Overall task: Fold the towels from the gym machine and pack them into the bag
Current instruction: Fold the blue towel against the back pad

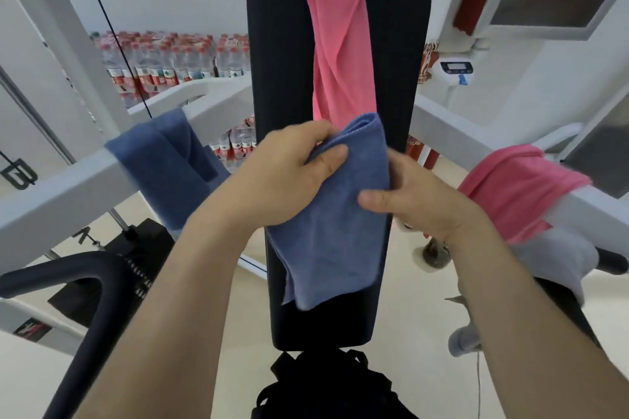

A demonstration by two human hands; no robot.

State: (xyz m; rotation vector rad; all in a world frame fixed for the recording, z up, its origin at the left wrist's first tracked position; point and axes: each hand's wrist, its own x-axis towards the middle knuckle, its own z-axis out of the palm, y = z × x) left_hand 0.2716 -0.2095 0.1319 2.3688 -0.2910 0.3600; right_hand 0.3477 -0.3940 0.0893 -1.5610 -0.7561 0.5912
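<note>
Head view, from 9 o'clock across to 3 o'clock: a second blue towel hangs over the machine's white left arm, not yet folded. Just left of centre the left hand holds the top fold of the blue towel. Its grip is closed on the cloth, thumb pressed on the front face and fingers curled behind, probably to stop the doubled edge slipping. The towel hangs in front of the black back pad, so its own weight keeps the layers flat. At 12 o'clock a pink towel drapes down that pad. At 6 o'clock the black bag sits below the pad, under the hands and handy for packing. The right hand pinches the blue towel's right edge, thumb in front and fingers hidden behind. This grip is clamped on the cloth, likely ready to carry that edge across. At 3 o'clock a second pink towel lies over the right arm.
</note>
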